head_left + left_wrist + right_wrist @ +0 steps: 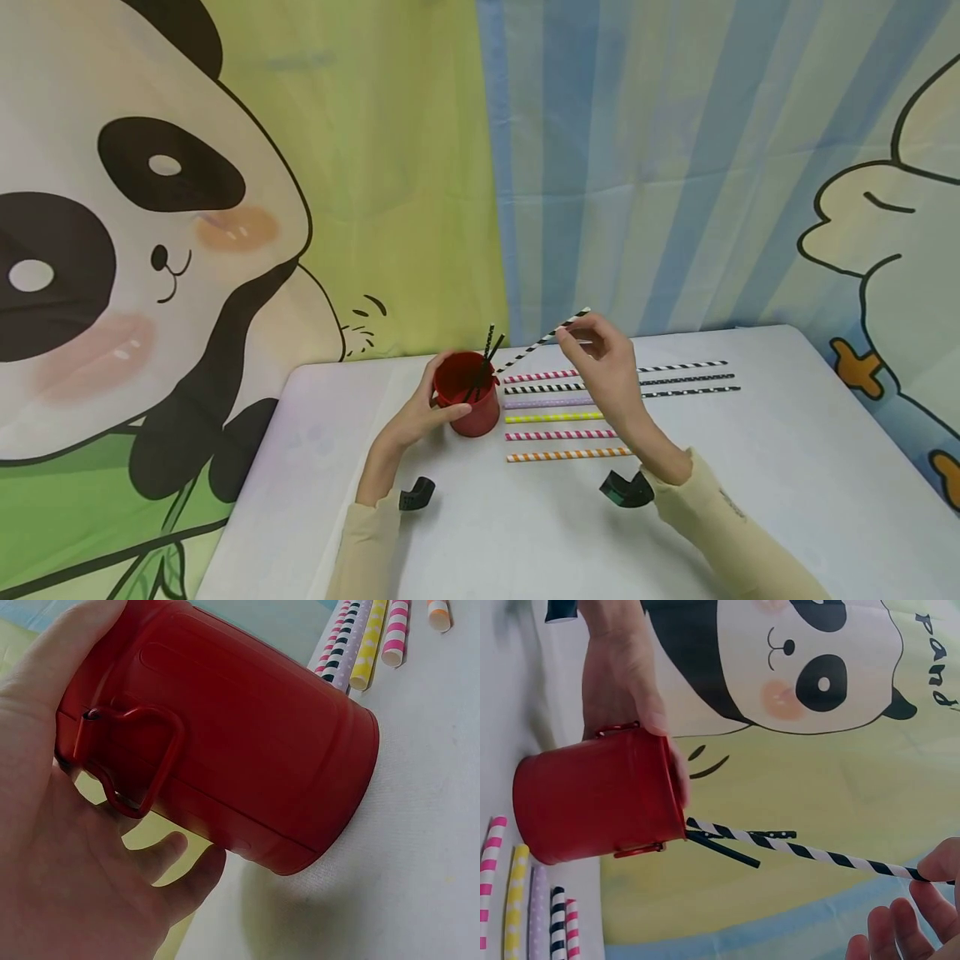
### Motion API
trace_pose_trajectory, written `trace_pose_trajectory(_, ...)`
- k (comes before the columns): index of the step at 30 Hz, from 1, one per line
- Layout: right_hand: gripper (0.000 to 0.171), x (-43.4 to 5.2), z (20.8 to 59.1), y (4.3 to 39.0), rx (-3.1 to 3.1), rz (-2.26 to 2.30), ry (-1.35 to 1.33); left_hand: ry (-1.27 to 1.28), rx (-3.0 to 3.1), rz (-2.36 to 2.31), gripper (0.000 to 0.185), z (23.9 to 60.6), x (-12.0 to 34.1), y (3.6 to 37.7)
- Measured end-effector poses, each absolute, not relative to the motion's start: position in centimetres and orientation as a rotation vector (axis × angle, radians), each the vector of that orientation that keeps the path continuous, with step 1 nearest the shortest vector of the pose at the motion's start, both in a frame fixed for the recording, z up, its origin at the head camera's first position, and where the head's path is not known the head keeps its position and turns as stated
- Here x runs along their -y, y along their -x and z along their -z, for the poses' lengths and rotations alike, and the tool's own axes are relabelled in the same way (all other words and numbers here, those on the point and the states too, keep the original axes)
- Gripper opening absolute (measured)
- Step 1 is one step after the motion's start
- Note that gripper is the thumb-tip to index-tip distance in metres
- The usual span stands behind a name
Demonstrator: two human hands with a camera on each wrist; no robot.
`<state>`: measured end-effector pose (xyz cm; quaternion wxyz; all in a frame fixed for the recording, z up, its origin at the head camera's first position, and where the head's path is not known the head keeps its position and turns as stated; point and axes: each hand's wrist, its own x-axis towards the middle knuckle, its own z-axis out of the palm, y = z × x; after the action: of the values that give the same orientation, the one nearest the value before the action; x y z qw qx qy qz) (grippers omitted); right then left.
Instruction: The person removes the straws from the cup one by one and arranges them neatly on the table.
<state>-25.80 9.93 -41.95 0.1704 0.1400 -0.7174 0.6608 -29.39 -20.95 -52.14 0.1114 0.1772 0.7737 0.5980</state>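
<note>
Left hand [416,421] steadies red cup [468,402] on bench [787,467]; right hand [607,362] feeds in a striped straw [542,342].

Left grip wraps the cup wall; right grip pinches the black-and-white straw near its top, lower end at the rim. No brand on the cup; the right wrist view shows partial lettering on the panda cloth [810,682], not legible. The left wrist view alone shows the cup's wire handle [139,761]; the head view alone shows the full row of straws [570,412] lying beside the cup.

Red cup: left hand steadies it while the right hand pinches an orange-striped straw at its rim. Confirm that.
Not quite. The straw pinched by the right hand is black-and-white striped, as the right wrist view shows. The left hand does hold the red cup.
</note>
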Motion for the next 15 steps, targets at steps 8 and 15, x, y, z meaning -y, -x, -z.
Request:
trace_pose_trajectory(8,0.018,-10.6,41.5,25.4,2.043,-1.86,-0.394,-0.524,-2.265,-1.759,0.094,52.1,21.1,29.4)
trace_pose_trajectory(15,0.015,-10.6,40.7,24.5,2.055,-1.813,-0.412,-0.535,-2.261,-1.751,0.094,52.1,21.1,29.4)
